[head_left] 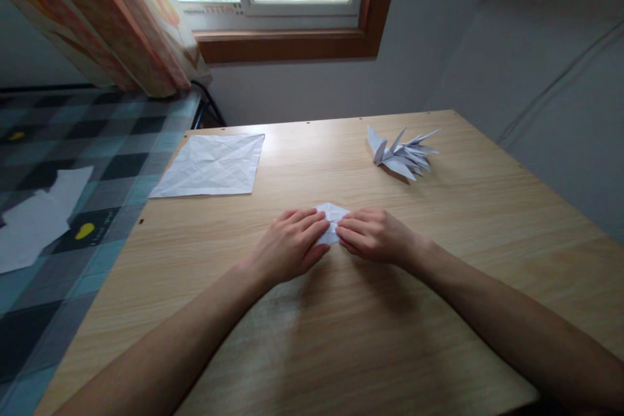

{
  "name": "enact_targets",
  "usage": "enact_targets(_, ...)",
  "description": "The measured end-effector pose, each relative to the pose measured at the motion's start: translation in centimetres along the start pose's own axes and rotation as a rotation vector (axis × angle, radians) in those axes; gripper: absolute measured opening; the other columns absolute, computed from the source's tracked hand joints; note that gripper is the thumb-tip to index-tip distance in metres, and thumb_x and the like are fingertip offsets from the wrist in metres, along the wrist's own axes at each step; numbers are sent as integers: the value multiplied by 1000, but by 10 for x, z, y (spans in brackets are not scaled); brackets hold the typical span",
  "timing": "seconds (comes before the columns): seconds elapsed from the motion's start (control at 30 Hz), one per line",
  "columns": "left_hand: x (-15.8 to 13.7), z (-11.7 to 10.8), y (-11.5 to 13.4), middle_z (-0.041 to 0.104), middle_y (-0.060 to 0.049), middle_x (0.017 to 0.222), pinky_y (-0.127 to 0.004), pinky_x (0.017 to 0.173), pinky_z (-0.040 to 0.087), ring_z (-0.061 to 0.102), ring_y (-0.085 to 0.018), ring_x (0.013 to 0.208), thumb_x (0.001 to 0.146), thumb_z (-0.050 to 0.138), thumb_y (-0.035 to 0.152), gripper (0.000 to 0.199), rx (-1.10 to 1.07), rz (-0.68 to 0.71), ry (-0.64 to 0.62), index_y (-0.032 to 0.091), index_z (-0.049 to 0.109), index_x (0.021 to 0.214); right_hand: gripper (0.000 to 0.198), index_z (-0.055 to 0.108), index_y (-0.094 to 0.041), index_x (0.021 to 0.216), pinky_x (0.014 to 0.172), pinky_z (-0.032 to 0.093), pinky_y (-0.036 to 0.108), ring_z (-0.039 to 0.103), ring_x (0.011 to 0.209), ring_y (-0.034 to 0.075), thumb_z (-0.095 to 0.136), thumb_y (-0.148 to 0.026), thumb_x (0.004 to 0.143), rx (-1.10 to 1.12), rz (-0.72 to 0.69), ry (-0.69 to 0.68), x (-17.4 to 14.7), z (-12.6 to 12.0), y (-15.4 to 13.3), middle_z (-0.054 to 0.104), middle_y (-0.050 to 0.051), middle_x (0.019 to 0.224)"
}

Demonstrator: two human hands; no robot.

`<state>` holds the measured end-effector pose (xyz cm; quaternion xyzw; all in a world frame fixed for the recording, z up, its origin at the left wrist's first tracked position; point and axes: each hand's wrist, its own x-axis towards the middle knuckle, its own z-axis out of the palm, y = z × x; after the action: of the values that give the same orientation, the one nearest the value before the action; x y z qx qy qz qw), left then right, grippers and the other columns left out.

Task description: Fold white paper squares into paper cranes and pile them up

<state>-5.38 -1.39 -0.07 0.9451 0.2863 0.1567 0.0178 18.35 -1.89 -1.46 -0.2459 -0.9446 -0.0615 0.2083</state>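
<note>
A small white piece of folded paper (331,209) lies on the wooden table in front of me, between my two hands, with creases across its face. My left hand (295,240) covers its left part, fingers together on top and thumb at the near edge. From the other side, my right hand (373,234) has its bent fingertips closed on the paper's right part. The fingertips of both hands almost meet at the middle. Much of the paper's outline is hidden under the fingers.
A creased white paper sheet (209,166) lies flat at the table's far left. Several folded paper cranes (402,156) are bunched at the far right. Left of the table (341,338), loose white paper (36,221) rests on a checked cloth (141,162). Behind are a window and curtain (131,26).
</note>
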Motion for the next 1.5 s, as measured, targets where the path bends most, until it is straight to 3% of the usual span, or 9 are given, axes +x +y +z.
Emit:
enact_targets(0.23, -1, 1, -1, 67, -12, 125, -43, 97, 47, 60, -28, 121, 96, 50, 39, 32, 6, 6, -5, 17, 62, 116, 27, 65, -17, 82, 67, 47, 27, 62, 78, 17, 43, -10, 98, -73, -50, -99, 1, -9, -4, 68, 6, 78)
enact_targets(0.43, 0, 1, -1, 68, -11, 124, -41, 97, 46, 60, -27, 120, 96, 49, 36, 29, 11, 7, 17, 16, 63, 112, 27, 64, -15, 78, 61, 44, 28, 60, 70, 16, 45, -7, 96, -181, -144, -97, 3, -12, -9, 67, 5, 74)
enact_targets(0.67, 0, 1, -1, 69, -10, 122, -42, 96, 47, 61, -27, 118, 95, 52, 37, 29, -4, 20, 33, 16, 61, 112, 25, 65, -17, 88, 59, 46, 28, 62, 69, 15, 43, -11, 99, -169, -133, 54, 3, -8, -9, 67, 3, 73)
enact_targets(0.87, -3, 6, -4, 74, -6, 110, -36, 90, 49, 67, -21, 105, 97, 49, 25, 21, -38, 29, 147, 18, 60, 113, 12, 62, -14, 102, 65, 51, 27, 65, 72, 15, 52, -12, 95, -100, -134, 309, 5, -11, -15, 72, 3, 81)
enact_targets(0.97, -4, 8, -6, 75, -4, 103, -33, 85, 49, 69, -19, 98, 96, 48, 20, 18, -52, 23, 191, 19, 62, 107, 14, 61, -14, 106, 64, 50, 28, 64, 71, 16, 52, -15, 95, -71, -75, 340, 7, -8, -17, 72, 3, 81)
enact_targets(1.1, -4, 7, -7, 75, -4, 93, -31, 78, 49, 68, -18, 85, 95, 51, 22, 15, -40, 22, 235, 19, 63, 102, 18, 64, -16, 101, 64, 46, 30, 65, 71, 17, 55, -30, 96, -91, 38, 268, 9, -3, -17, 72, 5, 78)
enact_targets(1.27, -3, 3, -4, 74, -3, 85, -30, 73, 46, 66, -16, 76, 93, 52, 22, 13, -26, 51, 285, 18, 63, 99, 17, 64, -17, 84, 65, 44, 27, 65, 67, 15, 51, -16, 96, 16, 154, 246, 6, 4, -14, 72, 3, 71)
enact_targets(1.5, -4, -2, -3, 68, 0, 71, -30, 67, 41, 60, -15, 65, 91, 60, 27, 9, 56, 98, 429, 18, 60, 90, 24, 65, -17, 85, 62, 43, 24, 64, 61, 14, 47, -25, 98, 274, 210, 320, 4, 8, -13, 72, 4, 69)
